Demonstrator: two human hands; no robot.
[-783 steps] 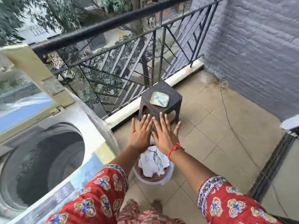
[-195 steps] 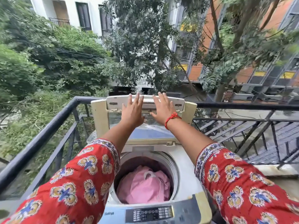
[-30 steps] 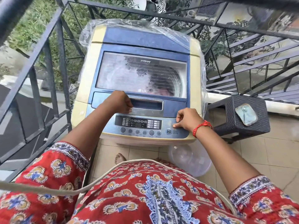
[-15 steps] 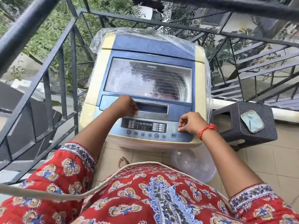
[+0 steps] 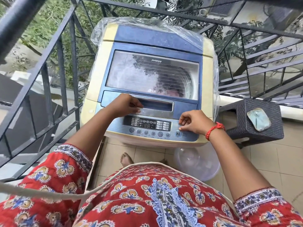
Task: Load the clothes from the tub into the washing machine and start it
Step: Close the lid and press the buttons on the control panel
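The cream and blue top-loading washing machine (image 5: 206,82) stands in front of me with its glass lid (image 5: 152,74) down. The clothes inside barely show through the reflecting glass. My left hand (image 5: 126,105) rests curled at the lid's front handle recess. My right hand (image 5: 195,122) hovers curled over the right end of the control panel (image 5: 147,124), fingertips just above the start/pause button (image 5: 178,133). The panel display shows lit symbols. The translucent tub (image 5: 196,163) sits on the floor below the machine's right front corner, with nothing visible in it.
A dark wicker stool (image 5: 255,125) with a pale green dish (image 5: 259,118) stands right of the machine. Black metal railings (image 5: 49,82) close in the left and far sides. Clear plastic wrap (image 5: 131,23) covers the machine's back. My bare foot (image 5: 126,159) is on the tiled floor.
The lid, open 6.5 s ago, is down. Over the last second my right hand drew slightly back from the start button and the display lit; my left hand stayed at the lid handle.
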